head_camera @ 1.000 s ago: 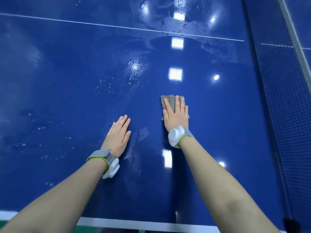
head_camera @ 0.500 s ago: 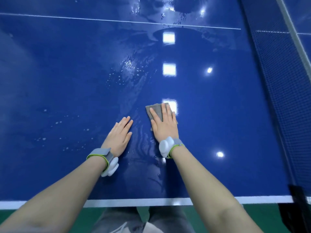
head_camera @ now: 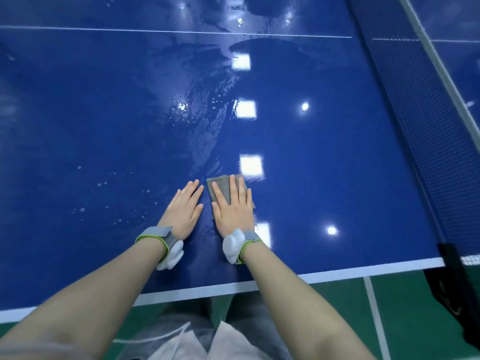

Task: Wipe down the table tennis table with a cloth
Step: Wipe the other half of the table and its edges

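The right hand's fingers lie straight and flat, pressing the grey cloth onto the blue bench; the cloth shows beyond the fingertips and at both sides of the hand. The right hand sits a little way in from the near white edge line, well apart from the net at the right. The left hand lies just beside it, fingers open and flat on the wet surface, holding nothing.

To wipe well, I judge the palm should keep even pressure across the whole cloth, drag in straight overlapping lanes, and next cover the droplets to the left, where the surface looks unwiped.

The folded cloth looks roughly rectangular; its long axis runs away from the person, along the fingers, with the far edge tilted slightly leftward
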Motion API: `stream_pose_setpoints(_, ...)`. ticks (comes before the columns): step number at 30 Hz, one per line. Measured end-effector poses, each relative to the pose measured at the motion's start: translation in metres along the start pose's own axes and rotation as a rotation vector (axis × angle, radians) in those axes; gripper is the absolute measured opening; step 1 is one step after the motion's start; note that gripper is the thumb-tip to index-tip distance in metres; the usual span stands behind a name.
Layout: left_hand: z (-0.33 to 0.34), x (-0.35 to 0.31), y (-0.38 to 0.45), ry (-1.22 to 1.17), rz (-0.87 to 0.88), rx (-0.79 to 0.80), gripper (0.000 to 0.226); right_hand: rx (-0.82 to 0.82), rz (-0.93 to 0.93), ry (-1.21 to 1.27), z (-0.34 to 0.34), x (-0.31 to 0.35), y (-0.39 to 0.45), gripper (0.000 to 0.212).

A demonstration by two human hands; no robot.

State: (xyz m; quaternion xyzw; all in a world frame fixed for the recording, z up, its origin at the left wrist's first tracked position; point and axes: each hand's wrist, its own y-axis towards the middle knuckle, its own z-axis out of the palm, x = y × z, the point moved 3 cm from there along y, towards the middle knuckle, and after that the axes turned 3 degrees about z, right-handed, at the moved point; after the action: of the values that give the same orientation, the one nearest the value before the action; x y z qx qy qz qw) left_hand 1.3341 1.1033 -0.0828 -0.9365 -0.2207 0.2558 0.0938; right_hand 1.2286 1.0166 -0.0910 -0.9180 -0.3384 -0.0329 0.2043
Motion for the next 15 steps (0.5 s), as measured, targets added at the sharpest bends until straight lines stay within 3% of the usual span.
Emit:
stream_pose_setpoints(3, -0.001, 0.005, -0.006, 0.012, 0.025, 0.022, 0.05, -0.048, -0.055, 0.019, 0.001, -0.02, -0.003, 0.052)
stream_pose_setpoints(7, -0.001, 0.012, -0.014, 0.024, 0.041, 0.045, 0.051, -0.129, 0.155, 0.078, -0.003, -0.057, -0.013, 0.074)
stream_pose_setpoints(11, 0.001, 0.012, -0.021, 0.028, 0.041, 0.058, 0.052, -0.109, 0.276, 0.054, 0.0, -0.056, -0.025, 0.051)
stream_pose_setpoints(15, 0.004, 0.013, -0.026, 0.051, 0.023, 0.073, 0.054, -0.062, 0.213, 0.039, 0.012, -0.017, -0.039, 0.053)
